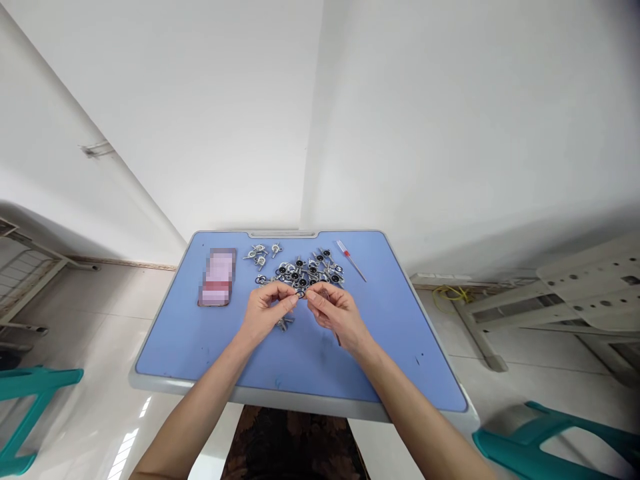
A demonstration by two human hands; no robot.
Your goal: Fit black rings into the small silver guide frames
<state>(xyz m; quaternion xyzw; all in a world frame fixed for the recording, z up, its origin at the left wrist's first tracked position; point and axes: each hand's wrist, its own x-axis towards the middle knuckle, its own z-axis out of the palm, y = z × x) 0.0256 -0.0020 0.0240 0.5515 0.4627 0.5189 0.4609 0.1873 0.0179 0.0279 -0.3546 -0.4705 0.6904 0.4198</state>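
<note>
Over the middle of the blue table (200, 350), my left hand (267, 310) and my right hand (340, 313) meet at the fingertips. Both pinch a small ring-shaped metal part (300, 293), mostly covered by the fingers. A thin dark stick-like tool (339, 341) pokes out below my right palm; its kind is hidden. Just beyond the fingers lies a pile of small metal parts with black round discs (303, 281). A few similar metal pieces (285, 323) lie beside my left thumb.
Several silver metal parts (259, 250) sit apart at the back left. A phone with a blurred screen (217, 277) lies on the left. A slim tool with a clear and red handle (347, 255) is at the back right. Green stools (555, 433) stand on both sides.
</note>
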